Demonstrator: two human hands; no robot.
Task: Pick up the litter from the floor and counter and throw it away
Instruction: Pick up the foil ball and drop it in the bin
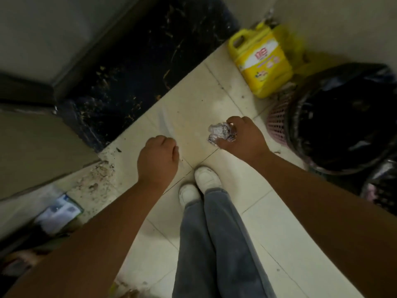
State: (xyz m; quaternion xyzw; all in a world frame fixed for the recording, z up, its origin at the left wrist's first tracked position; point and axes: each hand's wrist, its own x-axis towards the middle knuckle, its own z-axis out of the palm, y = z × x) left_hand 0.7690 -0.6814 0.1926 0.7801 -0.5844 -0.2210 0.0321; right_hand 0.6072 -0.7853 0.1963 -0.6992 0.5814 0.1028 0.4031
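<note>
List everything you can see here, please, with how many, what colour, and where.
crumpled clear plastic wrapper: one, silvery-clear, held in the right hand
yellow plastic detergent jug: one, yellow, on the floor by the far wall
pink mesh bin with black liner: one, pink and black, floor at right
cream tiled floor: one, cream, underfoot
white shoes: two, white, on the tiles
grey trousers: one pair, grey, lower centre
left hand: one, fisted, contents unseen
right hand: one, gripping the wrapper

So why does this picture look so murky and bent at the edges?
Head view: dim indoor light, so the black bin bag loses detail apart from a few glints; the wide lens bows the floor tiles; the lower-left corner is smeared; the crumpled wrapper in the right hand is soft.
</note>
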